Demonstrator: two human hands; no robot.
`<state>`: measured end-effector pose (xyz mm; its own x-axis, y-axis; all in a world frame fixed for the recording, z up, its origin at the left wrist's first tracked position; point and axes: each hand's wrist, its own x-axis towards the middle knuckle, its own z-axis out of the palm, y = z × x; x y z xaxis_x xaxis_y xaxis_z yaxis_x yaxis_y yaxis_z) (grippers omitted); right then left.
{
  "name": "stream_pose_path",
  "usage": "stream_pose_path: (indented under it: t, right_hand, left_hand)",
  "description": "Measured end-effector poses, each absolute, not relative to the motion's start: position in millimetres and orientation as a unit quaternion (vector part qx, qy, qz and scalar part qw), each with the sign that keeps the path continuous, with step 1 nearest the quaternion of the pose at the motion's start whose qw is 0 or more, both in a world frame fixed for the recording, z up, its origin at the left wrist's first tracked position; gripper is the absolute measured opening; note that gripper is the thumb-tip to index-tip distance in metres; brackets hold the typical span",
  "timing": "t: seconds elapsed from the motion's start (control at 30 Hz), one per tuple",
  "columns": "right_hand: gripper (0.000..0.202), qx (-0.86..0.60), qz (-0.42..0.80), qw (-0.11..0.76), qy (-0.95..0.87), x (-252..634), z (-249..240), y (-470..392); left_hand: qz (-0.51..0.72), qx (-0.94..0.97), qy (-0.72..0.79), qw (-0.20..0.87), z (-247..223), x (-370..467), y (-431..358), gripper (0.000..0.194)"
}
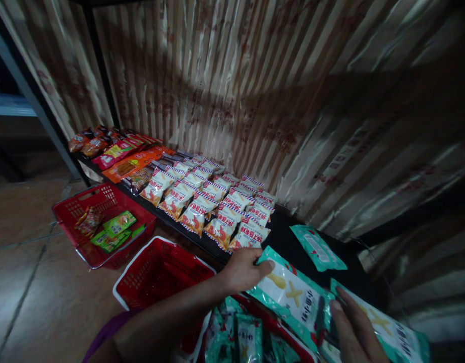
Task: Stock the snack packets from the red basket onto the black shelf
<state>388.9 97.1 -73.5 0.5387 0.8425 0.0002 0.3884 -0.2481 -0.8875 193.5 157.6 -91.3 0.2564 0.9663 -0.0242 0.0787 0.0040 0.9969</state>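
Note:
My left hand (pixel 244 272) is closed on the upper left corner of a teal and white snack bag (pixel 293 295), its thumb lying over the front. At the lower right, my right hand (pixel 355 325) pinches a second teal snack bag (pixel 393 333) by its near left part. The right fingers also come close to the first bag's right end; whether they touch it I cannot tell. Both bags are over the front edge of a black shelf (pixel 289 229). Another teal bag (pixel 317 247) lies flat on that shelf. Below my hands, a red basket (pixel 281 330) holds several teal bags (pixel 249 335).
Rows of white and red snack bags (pixel 210 201) cover the middle of the shelf, with orange packets (pixel 136 164) further left. A red basket with green packets (pixel 115 229) stands on the floor, beside another red basket (pixel 160 272). A corrugated curtain (pixel 217 91) hangs behind.

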Motion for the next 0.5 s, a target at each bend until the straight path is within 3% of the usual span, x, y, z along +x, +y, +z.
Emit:
stream_pose_path:
  t: [0.2,0.33,0.5]
  right_hand:
    - [0.074,-0.751,0.312,0.417,-0.406,396,-73,103]
    - [0.078,-0.734,0.376,0.479,-0.301,394,-81,102]
    - [0.068,-0.698,0.4,0.554,-0.215,393,-88,104]
  left_hand:
    - [0.391,0.567,0.444,0.574,-88,200,158,0.027]
    - [0.387,0.473,0.394,0.687,-89,204,159,0.031]
    - [0.47,0.332,0.296,0.762,-88,213,155,0.043]
